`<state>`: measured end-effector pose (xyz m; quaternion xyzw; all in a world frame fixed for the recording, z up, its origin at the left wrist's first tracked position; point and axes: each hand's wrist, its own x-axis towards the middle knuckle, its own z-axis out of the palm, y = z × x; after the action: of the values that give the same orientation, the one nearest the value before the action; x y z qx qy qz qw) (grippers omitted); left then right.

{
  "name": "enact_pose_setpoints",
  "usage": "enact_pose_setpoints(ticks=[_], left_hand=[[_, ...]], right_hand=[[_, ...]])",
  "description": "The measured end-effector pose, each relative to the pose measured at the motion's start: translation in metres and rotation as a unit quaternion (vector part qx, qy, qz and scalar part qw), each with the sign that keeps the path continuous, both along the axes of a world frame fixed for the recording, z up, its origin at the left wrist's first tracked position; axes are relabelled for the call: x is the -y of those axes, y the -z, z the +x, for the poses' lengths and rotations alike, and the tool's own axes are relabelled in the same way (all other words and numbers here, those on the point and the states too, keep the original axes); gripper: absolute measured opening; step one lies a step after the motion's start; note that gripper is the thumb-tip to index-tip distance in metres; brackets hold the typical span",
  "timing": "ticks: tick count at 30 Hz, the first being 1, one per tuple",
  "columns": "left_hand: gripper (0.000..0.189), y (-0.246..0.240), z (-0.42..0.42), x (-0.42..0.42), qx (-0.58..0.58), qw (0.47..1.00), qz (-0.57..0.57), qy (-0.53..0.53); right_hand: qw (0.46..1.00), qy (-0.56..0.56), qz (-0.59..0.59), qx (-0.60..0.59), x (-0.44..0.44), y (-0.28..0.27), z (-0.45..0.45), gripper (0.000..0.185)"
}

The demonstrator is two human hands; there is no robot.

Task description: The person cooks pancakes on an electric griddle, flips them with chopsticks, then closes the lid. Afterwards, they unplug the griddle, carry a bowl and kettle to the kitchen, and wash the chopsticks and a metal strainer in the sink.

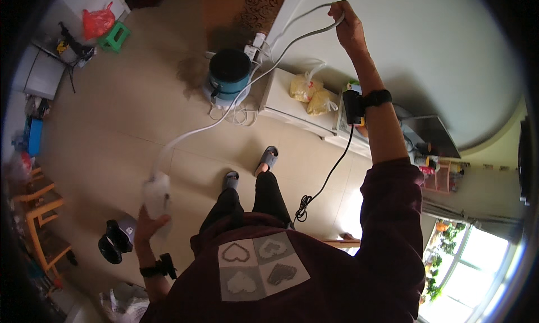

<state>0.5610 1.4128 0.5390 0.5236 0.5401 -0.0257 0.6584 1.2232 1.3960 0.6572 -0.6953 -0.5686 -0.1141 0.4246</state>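
Observation:
My right hand [350, 30] is raised near the wall, its fingers closed around a pale grey cable [236, 102]. From there the cable slants down across the view to a white block-shaped electrical unit [156, 192]. My left hand [147, 225] grips the lower end of that unit, which is motion-blurred, so its exact kind cannot be told. Behind the cable stands a teal pot [230, 89] with a black top, on a white base. White plugs and a socket block [252, 49] sit beside the pot.
A low white cabinet [290, 100] along the wall bears yellow-filled plastic bags [311, 93]. White cords [242, 116] lie coiled on the floor. A black cord [334, 169] hangs from my right wrist device. Black shoes [116, 241], wooden racks [42, 222] and a green stool [114, 36] stand leftward.

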Motion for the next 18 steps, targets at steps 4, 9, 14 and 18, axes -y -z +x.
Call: enact_pose_setpoints(ticks=[4, 9, 14, 18], left_hand=[[0.083, 0.008, 0.059, 0.026, 0.020, 0.981, 0.098, 0.167], [0.086, 0.026, 0.136, 0.048, 0.009, 0.982, 0.037, 0.183], [0.083, 0.036, 0.224, 0.056, -0.030, 0.979, 0.027, 0.200], [0.082, 0.038, 0.282, 0.057, -0.043, 0.981, 0.004, 0.191]], right_hand=[[0.986, 0.076, -0.116, 0.092, -0.033, 0.027, 0.047, 0.013], [0.968, 0.134, -0.212, 0.018, -0.051, 0.083, 0.126, 0.014], [0.994, -0.087, -0.051, -0.039, -0.086, 0.128, 0.201, 0.014], [0.973, -0.069, -0.219, -0.006, -0.093, 0.181, 0.211, 0.024]])
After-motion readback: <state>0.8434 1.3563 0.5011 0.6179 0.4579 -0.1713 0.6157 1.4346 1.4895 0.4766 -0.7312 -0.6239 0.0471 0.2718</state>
